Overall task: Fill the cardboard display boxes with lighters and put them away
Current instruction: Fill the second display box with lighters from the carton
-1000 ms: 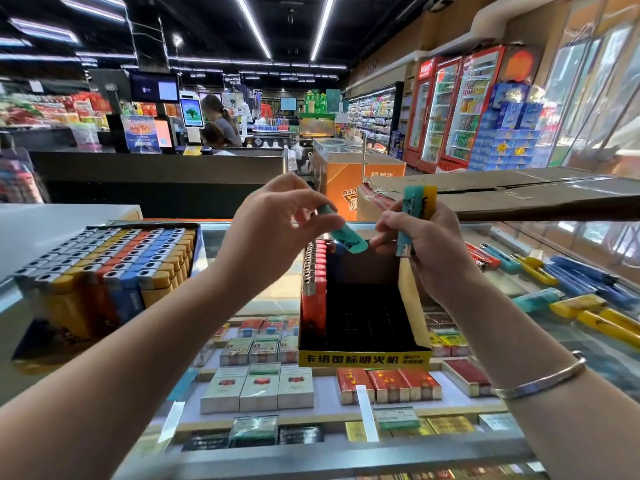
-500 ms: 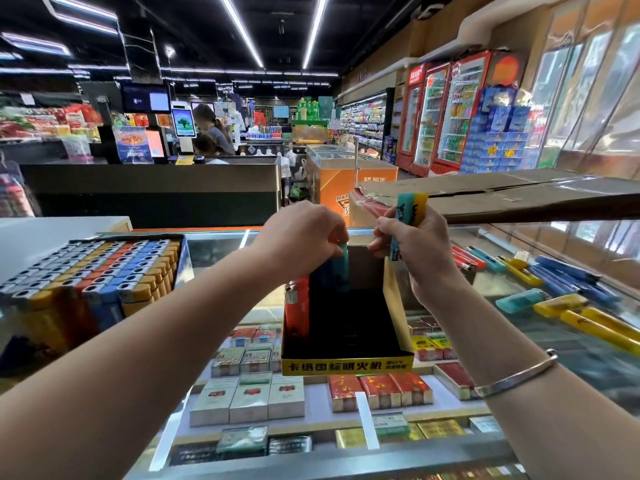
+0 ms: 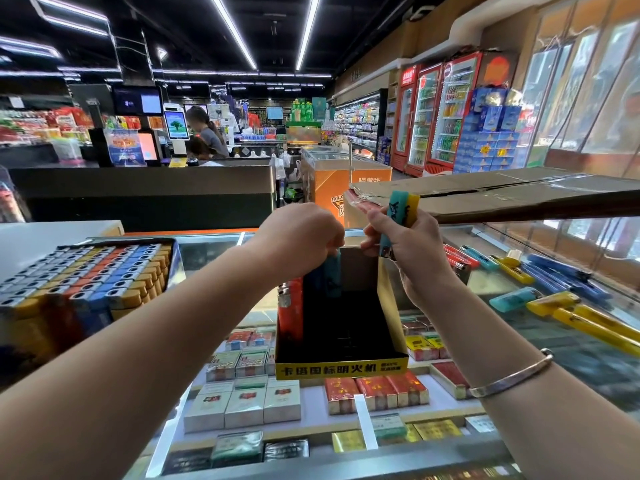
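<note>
Centre of the frame, I've got the cardboard display box (image 3: pixel 341 367) sitting on the glass counter (image 3: pixel 571 341), its yellow printed front lip facing me and its tall back wall rising behind. Most of its black interior is bare; only the left edge is occupied, by a row of orange-red lighters (image 3: pixel 290 315) standing upright against the left wall, with blue ones just behind. That leaves open room across the middle and right of the box.

My left hand (image 3: pixel 301 237) is over the back-left corner, fingers curled down onto the top of a teal lighter (image 3: pixel 333 275) that stands upright in the back row (the fingertips themselves are hidden under the knuckles). My right hand (image 3: pixel 405 247) hovers at the box's back-right corner, fingers wrapped round a small bundle, a teal lighter and yellow lighter (image 3: pixel 403 209) poking up above the fist.

At the left edge of the frame, a full tray of lighters (image 3: pixel 86 275) sits well apart from the box. On the right, loose lighters (image 3: pixel 540 299) in teal, yellow, blue and red lie scattered on the glass, near my right wrist but not touching it. A flattened cardboard carton (image 3: pixel 502 195) juts in from the upper right, just behind my right hand. Cigarette packs (image 3: pixel 242 407) show through the glass below.
</note>
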`<act>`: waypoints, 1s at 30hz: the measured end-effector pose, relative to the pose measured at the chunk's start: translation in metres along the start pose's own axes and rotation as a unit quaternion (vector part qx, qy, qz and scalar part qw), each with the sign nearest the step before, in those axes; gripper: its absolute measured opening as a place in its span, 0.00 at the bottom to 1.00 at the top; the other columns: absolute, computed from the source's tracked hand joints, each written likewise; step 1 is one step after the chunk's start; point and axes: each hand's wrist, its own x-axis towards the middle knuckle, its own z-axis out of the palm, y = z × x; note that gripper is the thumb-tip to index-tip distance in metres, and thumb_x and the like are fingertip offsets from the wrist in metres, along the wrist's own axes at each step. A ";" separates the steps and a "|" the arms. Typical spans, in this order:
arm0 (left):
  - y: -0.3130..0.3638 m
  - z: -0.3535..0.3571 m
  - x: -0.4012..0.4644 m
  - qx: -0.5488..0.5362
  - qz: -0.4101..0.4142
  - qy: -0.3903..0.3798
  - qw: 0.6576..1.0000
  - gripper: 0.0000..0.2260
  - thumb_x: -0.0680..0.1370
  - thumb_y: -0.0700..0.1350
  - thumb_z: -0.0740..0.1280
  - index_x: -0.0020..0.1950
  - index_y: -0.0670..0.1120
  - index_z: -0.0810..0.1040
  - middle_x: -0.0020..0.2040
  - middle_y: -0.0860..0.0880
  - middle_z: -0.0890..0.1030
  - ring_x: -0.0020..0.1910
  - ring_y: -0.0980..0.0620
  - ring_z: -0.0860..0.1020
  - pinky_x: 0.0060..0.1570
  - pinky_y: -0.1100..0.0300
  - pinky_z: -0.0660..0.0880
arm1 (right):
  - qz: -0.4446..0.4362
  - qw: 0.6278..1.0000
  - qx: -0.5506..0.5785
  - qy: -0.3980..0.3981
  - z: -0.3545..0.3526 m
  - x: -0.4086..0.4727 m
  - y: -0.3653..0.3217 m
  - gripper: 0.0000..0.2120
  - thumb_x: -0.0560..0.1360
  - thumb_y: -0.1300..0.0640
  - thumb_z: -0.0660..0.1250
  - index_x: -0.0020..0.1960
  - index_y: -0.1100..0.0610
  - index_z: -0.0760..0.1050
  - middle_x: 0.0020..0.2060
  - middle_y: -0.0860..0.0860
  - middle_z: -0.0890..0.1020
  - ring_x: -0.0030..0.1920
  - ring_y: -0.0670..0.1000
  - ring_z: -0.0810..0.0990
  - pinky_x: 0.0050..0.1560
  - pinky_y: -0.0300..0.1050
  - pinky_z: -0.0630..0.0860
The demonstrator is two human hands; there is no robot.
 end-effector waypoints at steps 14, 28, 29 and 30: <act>-0.008 0.008 -0.002 -0.015 0.004 -0.031 0.999 0.09 0.77 0.51 0.64 0.54 0.57 0.80 0.51 0.57 0.73 0.49 0.58 0.70 0.36 0.62 0.66 | 0.027 0.999 0.025 -0.018 0.001 -0.001 -0.002 0.16 0.63 0.46 0.69 0.43 0.58 0.74 0.35 0.51 0.76 0.36 0.48 0.76 0.41 0.42 0.77; -0.019 0.014 -0.020 -0.306 -0.046 -0.093 0.946 0.16 0.72 0.48 0.71 0.58 0.60 0.76 0.49 0.64 0.70 0.50 0.60 0.72 0.45 0.67 0.70 | 0.048 0.998 0.033 -0.039 -0.002 -0.001 -0.006 0.24 0.59 0.52 0.72 0.54 0.50 0.72 0.45 0.52 0.76 0.37 0.46 0.78 0.30 0.39 0.75; -0.019 0.015 -0.020 -0.311 -0.039 -0.079 0.946 0.15 0.72 0.48 0.71 0.57 0.61 0.75 0.50 0.64 0.71 0.50 0.62 0.72 0.46 0.69 0.68 | 0.040 0.997 0.039 -0.043 -0.003 -0.001 -0.006 0.22 0.60 0.53 0.72 0.53 0.49 0.72 0.45 0.52 0.76 0.36 0.46 0.78 0.30 0.41 0.75; -0.017 0.016 -0.022 -0.312 -0.030 -0.053 0.948 0.15 0.72 0.49 0.71 0.57 0.61 0.75 0.50 0.64 0.72 0.51 0.64 0.72 0.46 0.71 0.68 | 0.035 0.997 0.048 -0.050 -0.003 -0.001 -0.006 0.21 0.61 0.53 0.72 0.52 0.49 0.72 0.43 0.52 0.77 0.35 0.46 0.79 0.29 0.42 0.75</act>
